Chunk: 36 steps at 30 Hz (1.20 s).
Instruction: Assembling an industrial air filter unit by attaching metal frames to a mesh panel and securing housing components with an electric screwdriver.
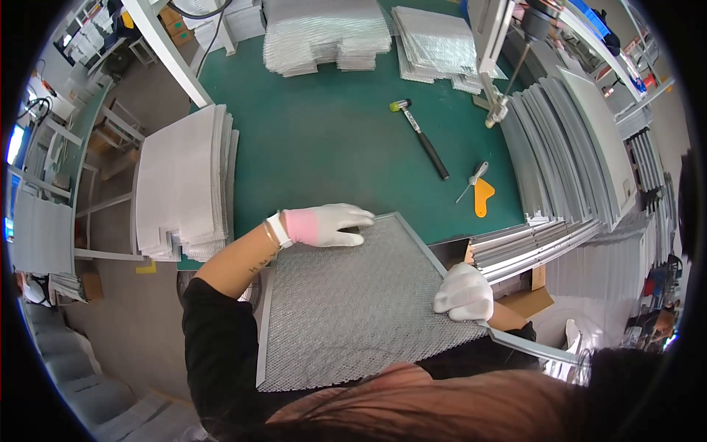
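A grey metal mesh panel (353, 302) lies tilted in front of me, partly over the table's near edge. Thin metal frame strips run along its left and far right sides. Another metal strip (534, 346) juts out past its near right corner. My left hand (331, 225), in a white glove with a pink cuff, rests at the panel's far edge, fingers stretched out and thumb apart. Curled over the panel's right edge is my right hand (464, 293), also gloved in white; its fingertips are hidden.
On the green table (317, 147) lie a hammer (423, 140), a screwdriver (473, 179) and a yellow scraper (483, 197). Mesh sheets (180, 177) are stacked at left, with more stacks (328, 33) at the back. Framed panels (567, 147) and metal strips (534, 247) stand right. An open carton (526, 302) sits below.
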Tool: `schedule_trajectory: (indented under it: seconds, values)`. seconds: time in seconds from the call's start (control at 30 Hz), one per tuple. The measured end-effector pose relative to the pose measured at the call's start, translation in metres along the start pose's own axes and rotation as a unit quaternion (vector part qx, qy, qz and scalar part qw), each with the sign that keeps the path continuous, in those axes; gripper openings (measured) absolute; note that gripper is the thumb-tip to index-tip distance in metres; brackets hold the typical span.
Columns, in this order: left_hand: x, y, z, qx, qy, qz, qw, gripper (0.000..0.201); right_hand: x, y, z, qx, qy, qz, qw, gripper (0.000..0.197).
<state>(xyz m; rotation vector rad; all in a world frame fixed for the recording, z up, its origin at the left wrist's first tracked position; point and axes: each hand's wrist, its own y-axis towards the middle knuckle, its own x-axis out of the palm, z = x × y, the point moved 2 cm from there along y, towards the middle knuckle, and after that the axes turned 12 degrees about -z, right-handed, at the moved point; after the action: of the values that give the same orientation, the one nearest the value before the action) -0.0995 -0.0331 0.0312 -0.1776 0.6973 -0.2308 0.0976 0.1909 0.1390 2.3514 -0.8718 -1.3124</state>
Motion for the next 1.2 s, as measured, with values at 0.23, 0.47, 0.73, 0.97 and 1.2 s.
schedule_trajectory:
  seconds: [0.23,0.47,0.73,0.97,1.2]
  values:
    - [-0.013,0.022,0.003,-0.050,-0.090,-0.043,0.994,0.060,-0.002,-0.010,0.020,-0.025,-0.020,0.134,0.991,0.019]
    - [-0.052,-0.119,0.065,0.417,-0.231,0.159,0.865,0.091,-0.040,0.036,0.058,0.080,-0.018,0.267,0.960,0.014]
    - [-0.003,-0.129,0.099,0.126,-0.029,0.758,0.639,0.016,-0.063,0.075,0.091,0.202,0.029,0.349,0.914,0.017]
    - [-0.016,-0.116,0.112,0.169,0.017,0.684,0.710,0.024,-0.051,0.058,0.093,0.114,0.031,0.391,0.913,0.036]
    - [-0.006,-0.122,0.108,0.440,0.034,0.359,0.822,0.044,-0.017,0.035,0.057,0.048,-0.032,0.371,0.927,0.046]
